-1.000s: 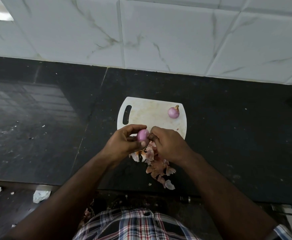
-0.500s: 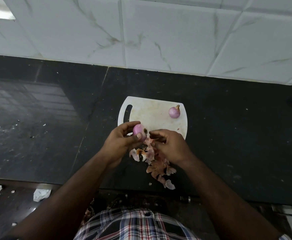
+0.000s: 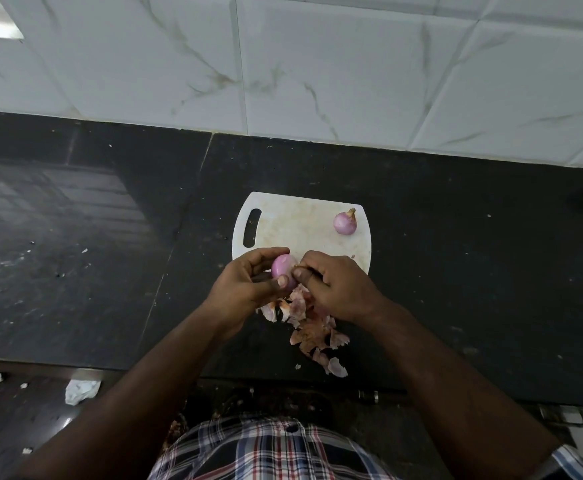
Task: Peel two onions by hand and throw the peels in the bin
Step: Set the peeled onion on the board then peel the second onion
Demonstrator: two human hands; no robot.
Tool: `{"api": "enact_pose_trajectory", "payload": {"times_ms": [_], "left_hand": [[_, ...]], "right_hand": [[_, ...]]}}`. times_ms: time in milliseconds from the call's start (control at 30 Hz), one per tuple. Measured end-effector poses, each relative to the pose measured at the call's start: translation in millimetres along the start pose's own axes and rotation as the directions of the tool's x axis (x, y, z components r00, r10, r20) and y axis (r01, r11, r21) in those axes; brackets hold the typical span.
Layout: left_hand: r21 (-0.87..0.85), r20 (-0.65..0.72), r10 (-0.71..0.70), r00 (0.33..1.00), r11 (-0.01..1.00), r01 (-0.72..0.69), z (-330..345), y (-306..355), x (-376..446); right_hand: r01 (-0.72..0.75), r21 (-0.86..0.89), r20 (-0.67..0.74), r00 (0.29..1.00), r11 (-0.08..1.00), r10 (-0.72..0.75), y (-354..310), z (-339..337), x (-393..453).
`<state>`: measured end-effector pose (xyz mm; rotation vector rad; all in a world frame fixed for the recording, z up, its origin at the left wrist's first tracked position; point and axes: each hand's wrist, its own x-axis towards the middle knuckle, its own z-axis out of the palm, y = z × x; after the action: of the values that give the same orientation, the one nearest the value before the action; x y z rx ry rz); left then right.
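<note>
Black stone counter (image 3: 456, 271), glossy, white marbled tiles (image 3: 317, 64) behind at 12 o'clock. White cutting board (image 3: 300, 226) sits mid-counter, handle slot at its 9 o'clock end. One pink onion (image 3: 345, 223) rests on the board near its 2 o'clock corner, dry stem tip pointing up, well apart from both hands.

Second onion (image 3: 282, 267), pale pink and mostly bare, is held over the board's 6 o'clock edge. Left hand (image 3: 248, 285) grips it: fingers curled over the top, thumb pressed on the lower side. Right hand (image 3: 338, 285) comes in from 3 o'clock, its fingers (image 3: 298, 271) bunched closed and touching the onion's right side; whether they pinch a strip of skin, cannot tell, too small and shadowed.

Pile of peels (image 3: 314, 332), pink-orange and papery, lies on the counter directly under the hands and trails toward 5 o'clock, reaching close to the counter's front edge. Part of the pile is hidden by the hands.

Small white specks scattered on the counter at 9 o'clock. Crumpled white scrap (image 3: 82, 391) on the floor at 8 o'clock, beyond the counter's front edge. Plaid shirt (image 3: 265, 452) at 6 o'clock, bottom of view.
</note>
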<state>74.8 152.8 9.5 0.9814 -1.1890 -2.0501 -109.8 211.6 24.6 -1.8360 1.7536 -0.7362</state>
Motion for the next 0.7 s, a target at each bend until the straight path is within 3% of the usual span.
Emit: {"api": "enact_pose_trajectory", "payload": {"times_ms": [67, 133, 233, 333, 467, 600, 700], "left_hand": [[0.142, -0.085, 0.077, 0.993, 0.988, -0.065, 2.4, -3.4, 3.0], [0.164, -0.14, 0.092, 0.986, 0.984, -0.069, -0.6, -3.5, 6.0], [0.021, -0.131, 0.021, 0.991, 1.0, -0.019, -7.4, -0.6, 6.6], [-0.122, -0.098, -0.037, 0.994, 0.992, 0.024, -10.5, 2.0, 6.0], [-0.142, -0.049, -0.069, 0.996, 0.988, 0.061, -10.4, 3.6, 5.5], [-0.104, -0.003, -0.08, 0.997, 0.991, 0.079, -8.6, 4.4, 4.3], [-0.083, 0.027, -0.078, 0.997, 0.993, 0.08, -11.0, 6.3, 2.7]], "right_hand": [[0.008, 0.027, -0.042, 0.999, 1.0, -0.007, -4.3, 5.0, -1.9], [0.013, 0.083, -0.077, 0.997, 0.996, -0.007, -10.8, 11.3, -3.8], [-0.077, 0.163, -0.054, 0.995, 0.984, 0.086, -6.6, 13.5, -3.7], [-0.143, 0.131, 0.031, 0.99, 0.981, 0.14, 4.6, 10.3, -6.6], [-0.208, 0.094, -0.006, 0.978, 0.974, 0.209, -1.9, 3.4, -2.6], [-0.142, -0.2, 0.057, 0.986, 0.969, 0.157, -11.5, 2.4, 9.6], [-0.05, -0.106, 0.129, 0.99, 0.993, 0.064, -10.1, 3.7, 10.6]]}}
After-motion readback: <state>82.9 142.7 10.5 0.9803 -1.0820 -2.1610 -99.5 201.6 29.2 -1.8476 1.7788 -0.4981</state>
